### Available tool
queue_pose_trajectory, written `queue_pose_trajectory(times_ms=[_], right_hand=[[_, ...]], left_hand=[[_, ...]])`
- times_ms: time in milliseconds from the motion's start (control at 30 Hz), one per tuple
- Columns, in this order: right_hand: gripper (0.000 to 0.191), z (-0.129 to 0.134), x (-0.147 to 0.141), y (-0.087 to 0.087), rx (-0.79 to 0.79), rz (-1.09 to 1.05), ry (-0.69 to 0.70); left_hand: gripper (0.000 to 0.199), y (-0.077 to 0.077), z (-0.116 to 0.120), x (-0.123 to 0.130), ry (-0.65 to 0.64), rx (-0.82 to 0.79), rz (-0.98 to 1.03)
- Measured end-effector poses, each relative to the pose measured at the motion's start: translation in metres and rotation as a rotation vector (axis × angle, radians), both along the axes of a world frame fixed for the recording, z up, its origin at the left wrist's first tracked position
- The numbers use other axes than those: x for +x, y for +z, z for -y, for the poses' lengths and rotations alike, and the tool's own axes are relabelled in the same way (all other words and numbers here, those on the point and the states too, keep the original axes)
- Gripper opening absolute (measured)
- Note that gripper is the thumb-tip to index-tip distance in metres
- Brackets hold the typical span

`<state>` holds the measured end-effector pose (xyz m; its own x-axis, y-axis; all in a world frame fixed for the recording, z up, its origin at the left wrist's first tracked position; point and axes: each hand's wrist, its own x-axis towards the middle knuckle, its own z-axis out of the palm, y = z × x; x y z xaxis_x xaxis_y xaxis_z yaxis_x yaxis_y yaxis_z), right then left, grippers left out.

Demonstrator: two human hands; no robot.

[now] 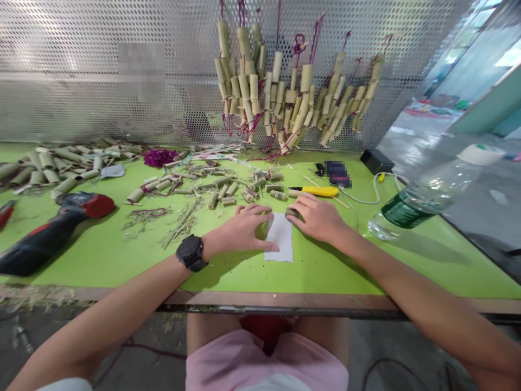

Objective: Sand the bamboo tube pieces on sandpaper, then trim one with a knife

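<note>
A small white sheet of paper (280, 241) lies flat on the green tabletop in front of me. My left hand (248, 228) rests at its left side, fingers apart, the thumb touching the paper and a black watch on the wrist. At the paper's upper right corner, my right hand (315, 217) has its fingers curled over a short bamboo piece (291, 213). Just beyond that hand lies a yellow utility knife (321, 191). Several cut bamboo pieces (232, 188) are scattered past the fingers of my left hand.
To the left lie a power drill (52, 228) and a heap of bamboo tubes (49, 163). A water bottle (427, 195) and a black box (376, 161) stand right. Bamboo strings (293, 103) hang from the perforated metal panel (175, 65). Purple cord (160, 157) lies below it.
</note>
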<state>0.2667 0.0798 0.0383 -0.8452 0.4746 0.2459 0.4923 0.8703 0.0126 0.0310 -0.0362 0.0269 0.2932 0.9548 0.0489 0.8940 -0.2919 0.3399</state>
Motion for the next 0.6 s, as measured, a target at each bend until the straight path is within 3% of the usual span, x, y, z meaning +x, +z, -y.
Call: queue_pose_trajectory(times_ms=[200, 600], right_hand=[[0.030, -0.006, -0.001, -0.004, -0.002, -0.031, -0.018], [0.030, 0.030, -0.001, 0.006, -0.102, 0.068, 0.242]], left_hand=[[0.093, 0.002, 0.002, 0.001, -0.001, -0.009, -0.007], [0.095, 0.004, 0.003, 0.003, 0.023, -0.005, -0.043]])
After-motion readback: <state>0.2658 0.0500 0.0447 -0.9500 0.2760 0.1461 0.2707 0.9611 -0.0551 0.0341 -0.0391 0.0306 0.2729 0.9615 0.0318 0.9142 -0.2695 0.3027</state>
